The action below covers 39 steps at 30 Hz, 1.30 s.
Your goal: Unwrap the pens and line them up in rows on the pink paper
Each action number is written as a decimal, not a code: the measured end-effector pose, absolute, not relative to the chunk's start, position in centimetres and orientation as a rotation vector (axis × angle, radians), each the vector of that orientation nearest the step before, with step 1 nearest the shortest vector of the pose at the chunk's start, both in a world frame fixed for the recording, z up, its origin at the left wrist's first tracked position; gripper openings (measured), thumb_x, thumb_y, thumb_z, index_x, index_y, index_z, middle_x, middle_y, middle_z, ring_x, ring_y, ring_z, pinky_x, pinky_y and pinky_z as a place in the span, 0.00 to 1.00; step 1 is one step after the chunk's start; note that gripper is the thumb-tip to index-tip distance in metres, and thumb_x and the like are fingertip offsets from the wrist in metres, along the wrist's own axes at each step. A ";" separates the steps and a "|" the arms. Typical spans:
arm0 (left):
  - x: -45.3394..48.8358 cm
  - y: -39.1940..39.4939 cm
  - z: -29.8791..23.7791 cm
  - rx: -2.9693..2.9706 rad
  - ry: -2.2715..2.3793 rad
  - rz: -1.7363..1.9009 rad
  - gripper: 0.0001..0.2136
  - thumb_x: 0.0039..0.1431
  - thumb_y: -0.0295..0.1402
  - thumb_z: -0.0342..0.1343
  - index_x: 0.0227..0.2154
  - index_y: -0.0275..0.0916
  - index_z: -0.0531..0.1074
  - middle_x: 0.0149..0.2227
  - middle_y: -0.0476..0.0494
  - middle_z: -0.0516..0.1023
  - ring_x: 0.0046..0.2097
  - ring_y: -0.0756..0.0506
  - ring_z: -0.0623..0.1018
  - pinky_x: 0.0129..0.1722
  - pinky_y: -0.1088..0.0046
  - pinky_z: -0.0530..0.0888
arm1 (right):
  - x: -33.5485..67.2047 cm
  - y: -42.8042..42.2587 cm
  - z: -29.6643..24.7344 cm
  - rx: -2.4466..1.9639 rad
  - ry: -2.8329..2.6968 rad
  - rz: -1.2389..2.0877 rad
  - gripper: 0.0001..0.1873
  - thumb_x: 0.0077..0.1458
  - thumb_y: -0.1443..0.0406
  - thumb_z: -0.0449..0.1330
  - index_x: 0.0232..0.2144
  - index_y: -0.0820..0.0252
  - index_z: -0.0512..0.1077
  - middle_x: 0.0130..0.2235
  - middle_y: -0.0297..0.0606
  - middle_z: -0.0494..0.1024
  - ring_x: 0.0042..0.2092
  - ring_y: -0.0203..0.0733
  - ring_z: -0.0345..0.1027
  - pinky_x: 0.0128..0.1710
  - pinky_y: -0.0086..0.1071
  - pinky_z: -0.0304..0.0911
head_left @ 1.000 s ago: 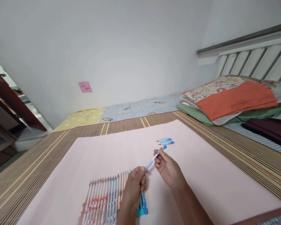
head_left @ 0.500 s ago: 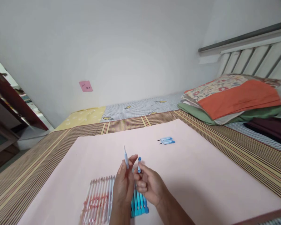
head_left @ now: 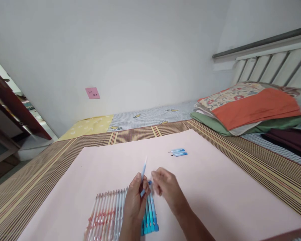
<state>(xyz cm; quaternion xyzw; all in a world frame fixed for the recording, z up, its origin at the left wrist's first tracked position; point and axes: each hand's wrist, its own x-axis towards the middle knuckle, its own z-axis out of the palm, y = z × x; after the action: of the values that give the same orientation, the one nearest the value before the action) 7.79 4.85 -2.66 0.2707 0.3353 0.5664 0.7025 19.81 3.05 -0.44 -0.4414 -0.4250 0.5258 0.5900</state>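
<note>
My left hand (head_left: pixel 137 195) is closed around a slim, light blue pen-like piece (head_left: pixel 144 167), whose pale thin end points up and away. My right hand (head_left: pixel 167 187) is just to the right, apart from the left, with its fingers curled together; whatever they hold, if anything, is hidden. Beneath and beside my left hand lies a row of pencils or pens, clear and pinkish ones (head_left: pixel 102 214) at the left and blue ones (head_left: pixel 150 212) at the right. Farther off lie short blue pieces (head_left: pixel 179 152) with dark pointed tips.
A large pink sheet (head_left: pixel 215 187) covers the striped mat (head_left: pixel 65 157) on the bed. Folded cushions (head_left: pixel 258 107) and dark cloth (head_left: pixel 288 142) lie at the right, near a radiator (head_left: pixel 273 67). A pink note (head_left: pixel 92 93) is on the wall.
My right hand has moved a little right and away from my left; the blue cap-like piece no longer shows in its fingers. The piece in my left hand now leans to the right.
</note>
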 end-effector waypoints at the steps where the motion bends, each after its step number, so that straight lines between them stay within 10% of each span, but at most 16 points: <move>1: 8.1 4.7 -2.7 0.625 0.741 1.231 0.18 0.55 0.47 0.67 0.27 0.36 0.72 0.20 0.55 0.63 0.23 0.54 0.63 0.24 0.78 0.63 | 20.6 3.3 -0.2 -1.073 -0.960 1.078 0.26 0.51 0.42 0.66 0.29 0.59 0.71 0.18 0.26 0.65 0.20 0.30 0.55 0.21 0.27 0.51; 5: 9.4 4.1 -3.2 0.615 0.649 1.075 0.20 0.52 0.46 0.70 0.26 0.36 0.69 0.19 0.59 0.56 0.21 0.56 0.54 0.22 0.79 0.53 | 22.4 3.8 0.2 -1.134 -0.970 0.841 0.24 0.52 0.47 0.67 0.40 0.60 0.77 0.26 0.29 0.69 0.26 0.34 0.59 0.26 0.29 0.56; 12: 10.5 3.7 -4.0 0.603 0.602 0.915 0.22 0.47 0.48 0.72 0.27 0.34 0.70 0.18 0.60 0.54 0.21 0.56 0.53 0.22 0.78 0.49 | 24.0 3.5 1.1 -1.144 -0.941 0.715 0.19 0.52 0.51 0.67 0.24 0.60 0.73 0.24 0.30 0.67 0.27 0.34 0.57 0.28 0.29 0.55; 28: 9.9 3.9 -4.1 0.495 0.565 0.935 0.20 0.49 0.43 0.73 0.30 0.32 0.73 0.18 0.60 0.56 0.21 0.57 0.55 0.21 0.80 0.51 | 27.0 4.7 -0.6 -0.765 -0.380 0.922 0.19 0.47 0.51 0.72 0.31 0.59 0.75 0.29 0.33 0.72 0.30 0.34 0.64 0.29 0.29 0.62; 35: 9.8 3.9 -3.8 0.496 0.573 0.944 0.19 0.50 0.43 0.72 0.28 0.34 0.71 0.19 0.59 0.56 0.21 0.57 0.54 0.21 0.80 0.52 | 25.4 4.4 -0.7 -1.025 -0.780 1.138 0.23 0.53 0.46 0.66 0.37 0.60 0.76 0.23 0.26 0.61 0.21 0.30 0.47 0.20 0.28 0.43; 39: 9.9 3.9 -3.7 0.487 0.561 0.953 0.21 0.50 0.43 0.72 0.24 0.37 0.66 0.19 0.59 0.56 0.21 0.56 0.53 0.21 0.80 0.53 | 23.8 4.0 0.1 -1.158 -1.162 0.978 0.16 0.52 0.52 0.66 0.30 0.60 0.77 0.27 0.32 0.72 0.31 0.37 0.62 0.31 0.30 0.59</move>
<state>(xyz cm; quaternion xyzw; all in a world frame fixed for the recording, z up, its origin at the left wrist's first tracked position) 9.88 3.94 -3.74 0.2291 0.2640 0.4478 0.8230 23.85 3.97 0.14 -0.4950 -0.4967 0.4178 0.5777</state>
